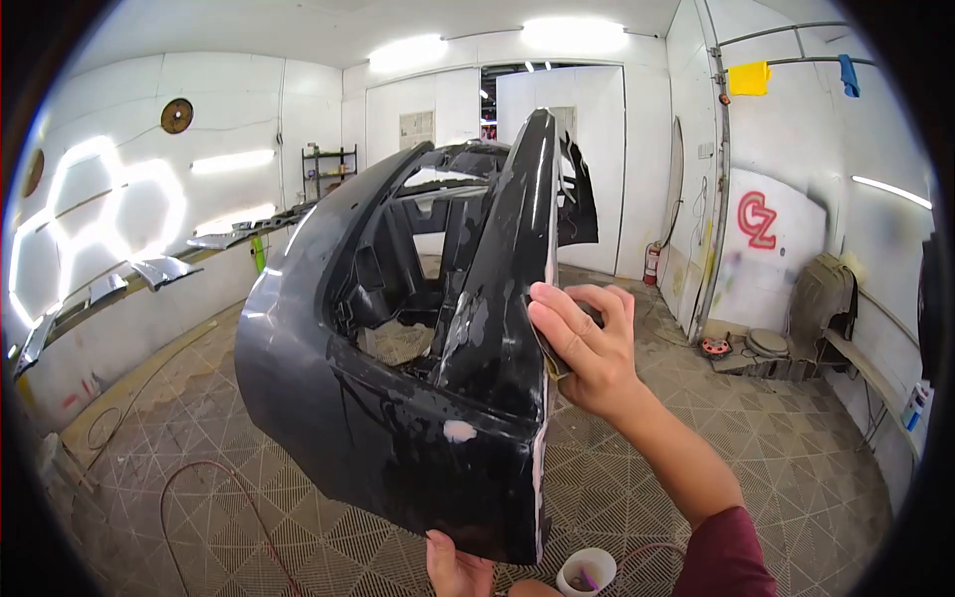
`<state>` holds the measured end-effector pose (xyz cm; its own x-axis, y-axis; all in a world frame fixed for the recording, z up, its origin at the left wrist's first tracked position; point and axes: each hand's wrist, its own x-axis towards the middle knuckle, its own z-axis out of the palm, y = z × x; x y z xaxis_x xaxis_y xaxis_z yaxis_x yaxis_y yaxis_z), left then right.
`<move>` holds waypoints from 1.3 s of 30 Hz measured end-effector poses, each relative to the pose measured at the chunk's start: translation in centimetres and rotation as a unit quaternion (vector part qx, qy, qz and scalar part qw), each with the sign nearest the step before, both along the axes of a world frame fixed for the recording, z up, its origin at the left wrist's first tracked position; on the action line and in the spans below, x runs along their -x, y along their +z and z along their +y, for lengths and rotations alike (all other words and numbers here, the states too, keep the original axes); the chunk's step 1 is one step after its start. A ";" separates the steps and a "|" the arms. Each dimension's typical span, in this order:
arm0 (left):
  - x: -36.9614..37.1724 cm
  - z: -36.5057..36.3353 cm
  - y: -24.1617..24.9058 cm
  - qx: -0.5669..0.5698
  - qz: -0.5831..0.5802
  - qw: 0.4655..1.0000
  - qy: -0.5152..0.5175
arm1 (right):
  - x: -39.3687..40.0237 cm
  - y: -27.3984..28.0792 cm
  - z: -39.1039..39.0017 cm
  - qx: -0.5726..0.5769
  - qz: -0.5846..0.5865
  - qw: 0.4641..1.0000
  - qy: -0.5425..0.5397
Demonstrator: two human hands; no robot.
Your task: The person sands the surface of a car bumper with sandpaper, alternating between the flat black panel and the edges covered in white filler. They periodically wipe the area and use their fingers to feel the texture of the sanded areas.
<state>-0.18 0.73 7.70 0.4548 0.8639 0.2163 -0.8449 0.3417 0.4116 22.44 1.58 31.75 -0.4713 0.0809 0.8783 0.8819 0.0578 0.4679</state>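
A large black car bumper point(398, 428) stands on end before me, wet and glossy in patches, with a pale spot of filler and a whitish strip along its right edge. My right hand point(592, 348) presses against that edge, fingers bent over it. Under its palm shows the brownish edge of a folded sheet of sandpaper point(554, 366), mostly hidden. At the bottom, my left hand point(458, 569) grips the bumper's lower edge, thumb in front and fingers partly hidden below.
A white bucket point(585, 572) with a purple item stands below the bumper. A hose point(214, 466) lies on the patterned floor at left. Painted parts point(164, 271) line the left wall; a fire extinguisher point(652, 264) stands at the back right, a bench point(875, 383) at right.
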 end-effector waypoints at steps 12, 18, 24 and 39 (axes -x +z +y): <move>1.1 1.7 -4.0 0.064 0.030 0.995 -0.070 | -5.3 7.3 4.8 -0.023 0.116 0.990 -0.074; 1.2 0.2 -1.8 0.017 0.034 0.997 -0.065 | -8.6 9.6 7.1 -0.013 0.100 0.993 -0.059; 1.3 1.3 -3.3 -0.006 -0.064 0.983 -0.173 | -10.9 11.7 9.0 -0.024 0.132 0.986 -0.101; 1.3 1.5 -1.6 -0.126 -0.053 0.971 -0.198 | -5.5 5.4 3.0 0.030 0.048 0.998 -0.009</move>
